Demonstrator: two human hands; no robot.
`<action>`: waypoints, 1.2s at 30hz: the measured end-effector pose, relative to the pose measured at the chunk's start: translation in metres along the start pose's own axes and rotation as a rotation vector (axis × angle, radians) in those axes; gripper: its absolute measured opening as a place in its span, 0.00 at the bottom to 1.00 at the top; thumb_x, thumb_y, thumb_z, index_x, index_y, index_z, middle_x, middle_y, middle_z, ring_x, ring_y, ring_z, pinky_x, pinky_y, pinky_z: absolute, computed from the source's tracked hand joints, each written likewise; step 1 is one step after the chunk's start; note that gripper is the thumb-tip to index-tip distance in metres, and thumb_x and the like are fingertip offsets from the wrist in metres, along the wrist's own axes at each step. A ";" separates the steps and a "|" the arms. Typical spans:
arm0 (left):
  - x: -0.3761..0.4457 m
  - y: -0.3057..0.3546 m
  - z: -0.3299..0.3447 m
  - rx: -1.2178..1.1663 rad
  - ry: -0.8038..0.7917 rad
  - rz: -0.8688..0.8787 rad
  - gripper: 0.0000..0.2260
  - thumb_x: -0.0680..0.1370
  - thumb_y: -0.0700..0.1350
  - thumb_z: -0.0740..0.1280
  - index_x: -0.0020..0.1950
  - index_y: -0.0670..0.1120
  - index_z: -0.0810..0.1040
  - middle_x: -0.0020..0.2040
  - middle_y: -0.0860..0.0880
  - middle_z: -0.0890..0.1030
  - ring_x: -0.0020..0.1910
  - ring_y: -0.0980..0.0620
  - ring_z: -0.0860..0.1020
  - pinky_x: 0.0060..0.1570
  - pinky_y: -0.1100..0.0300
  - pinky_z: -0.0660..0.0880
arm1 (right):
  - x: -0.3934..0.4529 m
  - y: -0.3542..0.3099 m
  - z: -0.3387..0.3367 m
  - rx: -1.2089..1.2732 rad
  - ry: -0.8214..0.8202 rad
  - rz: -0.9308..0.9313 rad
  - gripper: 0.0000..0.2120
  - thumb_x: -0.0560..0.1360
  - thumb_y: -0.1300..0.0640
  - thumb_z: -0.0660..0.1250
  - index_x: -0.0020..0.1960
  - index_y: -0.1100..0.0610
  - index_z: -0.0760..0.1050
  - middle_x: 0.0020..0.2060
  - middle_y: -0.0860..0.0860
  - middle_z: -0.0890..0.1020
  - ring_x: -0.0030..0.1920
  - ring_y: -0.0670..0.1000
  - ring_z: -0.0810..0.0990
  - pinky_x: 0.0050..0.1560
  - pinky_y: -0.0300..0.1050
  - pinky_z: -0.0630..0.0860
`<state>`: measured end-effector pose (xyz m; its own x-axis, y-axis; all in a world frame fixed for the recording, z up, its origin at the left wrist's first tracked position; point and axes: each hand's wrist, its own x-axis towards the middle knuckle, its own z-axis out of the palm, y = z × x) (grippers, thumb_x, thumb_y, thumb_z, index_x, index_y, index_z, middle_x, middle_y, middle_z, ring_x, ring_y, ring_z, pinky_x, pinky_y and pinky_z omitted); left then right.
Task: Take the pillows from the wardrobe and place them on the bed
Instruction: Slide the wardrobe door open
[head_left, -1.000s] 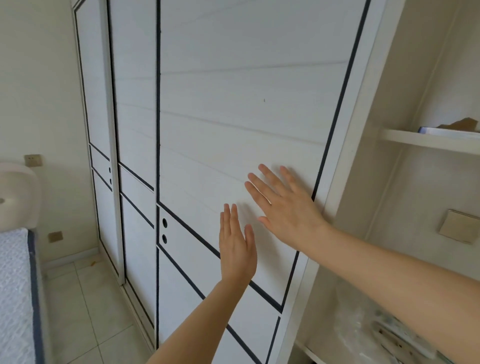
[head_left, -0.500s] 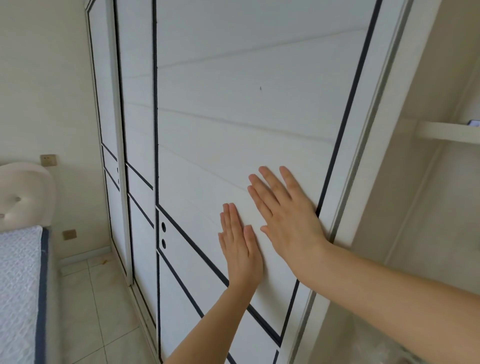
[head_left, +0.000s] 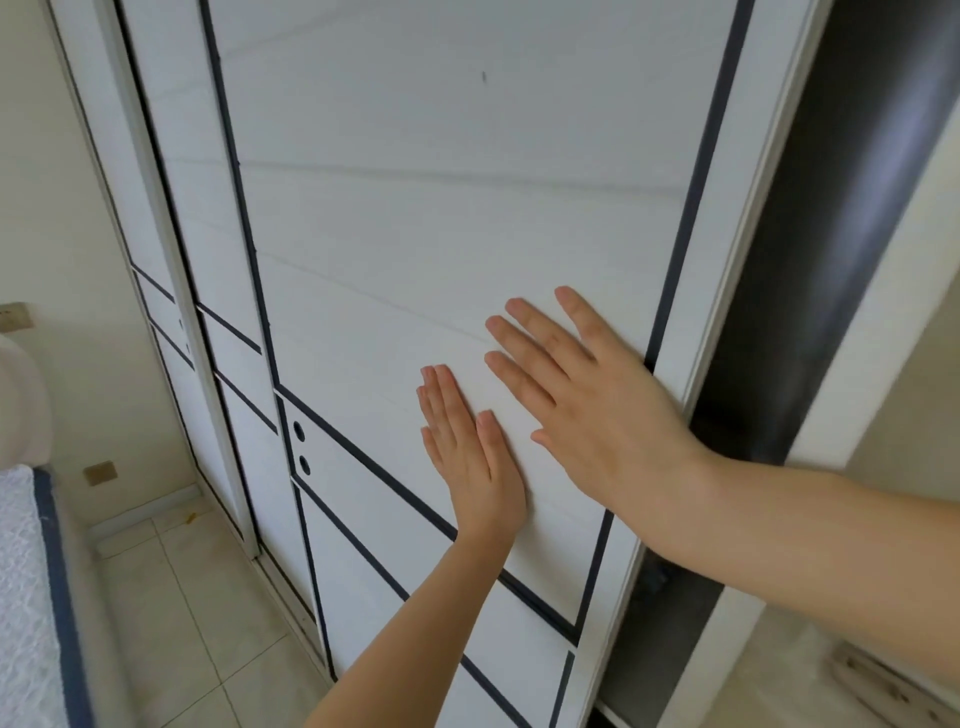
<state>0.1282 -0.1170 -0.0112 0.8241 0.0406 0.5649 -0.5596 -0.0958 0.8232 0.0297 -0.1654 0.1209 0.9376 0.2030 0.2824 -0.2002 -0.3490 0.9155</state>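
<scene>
I have both palms flat on the white sliding door (head_left: 467, 234) of the wardrobe: my left hand (head_left: 470, 452) sits low with its fingers close together, my right hand (head_left: 587, 400) just beside it and a little higher, fingers spread wide, its heel near the door's right frame. Neither hand holds anything. Compared with a second ago the door fills more of my view and its right edge stands further right against the interior; the shelf I could see then is out of view now, and a dark vertical strip (head_left: 831, 260) shows just right of the door frame, which I take to be the gap at the door's edge. Whether the panel itself slid or only my head turned, I cannot say for certain, because the whole view shifted with it. My hands sit on much the same patch of the panel as before, so I judge they are pressing and pushing it along its track. The pillows are not visible anywhere; I take them to be inside the wardrobe, behind a door or out of frame. The bed (head_left: 26, 597) shows only as a quilted corner with a blue border at the near left, across the tiled floor (head_left: 197, 597). So the task sits at its opening step, with nothing yet taken out.
</scene>
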 end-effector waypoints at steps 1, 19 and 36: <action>0.003 -0.003 -0.002 -0.006 -0.013 0.000 0.24 0.83 0.54 0.42 0.79 0.56 0.41 0.80 0.60 0.41 0.77 0.63 0.37 0.76 0.51 0.38 | 0.003 -0.002 -0.001 -0.003 -0.011 -0.003 0.35 0.81 0.42 0.38 0.73 0.64 0.26 0.73 0.65 0.28 0.72 0.66 0.28 0.67 0.68 0.28; 0.091 -0.071 -0.051 -0.134 -0.146 0.032 0.25 0.83 0.53 0.45 0.79 0.56 0.42 0.79 0.61 0.40 0.78 0.60 0.37 0.75 0.50 0.36 | 0.118 -0.057 -0.012 0.027 0.020 0.117 0.39 0.78 0.37 0.42 0.76 0.60 0.31 0.76 0.62 0.34 0.75 0.66 0.33 0.68 0.70 0.30; 0.208 -0.157 -0.083 -0.101 -0.043 -0.007 0.24 0.83 0.53 0.44 0.79 0.57 0.44 0.80 0.60 0.43 0.78 0.60 0.39 0.76 0.50 0.39 | 0.262 -0.108 -0.020 0.065 0.044 0.109 0.37 0.80 0.41 0.42 0.76 0.63 0.31 0.74 0.66 0.32 0.73 0.69 0.32 0.67 0.73 0.31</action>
<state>0.3807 -0.0114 -0.0186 0.8300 -0.0016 0.5577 -0.5577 0.0054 0.8300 0.2912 -0.0566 0.1020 0.8977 0.2002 0.3925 -0.2795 -0.4298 0.8586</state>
